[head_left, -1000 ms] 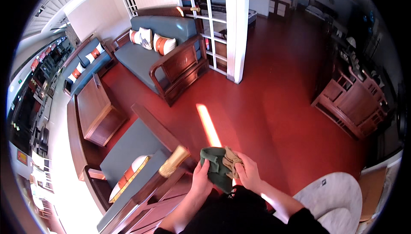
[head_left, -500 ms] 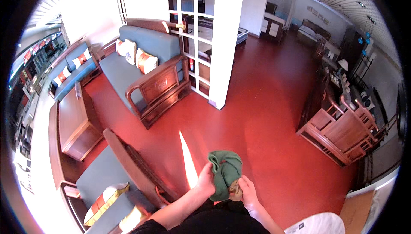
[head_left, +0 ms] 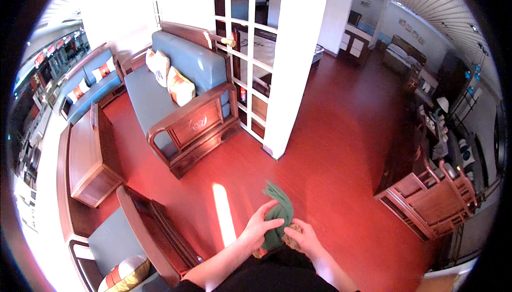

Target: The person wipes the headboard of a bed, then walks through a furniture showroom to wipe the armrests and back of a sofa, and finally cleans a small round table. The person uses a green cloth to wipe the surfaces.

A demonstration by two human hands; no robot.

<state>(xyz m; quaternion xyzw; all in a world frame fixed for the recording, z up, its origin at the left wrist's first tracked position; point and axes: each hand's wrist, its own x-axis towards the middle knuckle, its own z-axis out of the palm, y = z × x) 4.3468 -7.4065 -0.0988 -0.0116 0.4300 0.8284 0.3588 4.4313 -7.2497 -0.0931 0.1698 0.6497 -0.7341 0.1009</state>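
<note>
A folded green cloth (head_left: 283, 201) is held out in front of my body, low in the head view, with its narrow upper end sticking up and curling over. My left hand (head_left: 260, 228) grips its left side, thumb pressed across the front. At the cloth's lower right, the closed fingers of my right hand (head_left: 304, 237) pinch a tan, patterned piece (head_left: 291, 243). Whether that piece is joined to the green cloth I cannot tell. Below the hands, an orange patch shows against my black clothing.
A wooden sofa (head_left: 184, 124) with blue cushions stands ahead to the left, beside a low wooden table (head_left: 88, 169). Another blue-cushioned seat (head_left: 114, 238) is close at my left. A white pillar (head_left: 293, 78) rises ahead from the red floor (head_left: 330, 174). Carved wooden furniture (head_left: 434, 193) stands right.
The cloth has gone from a wide, rounded bundle to a narrower, upright fold. My left thumb now lies across its front, and my right hand has come closer in. The view has shifted slightly.
</note>
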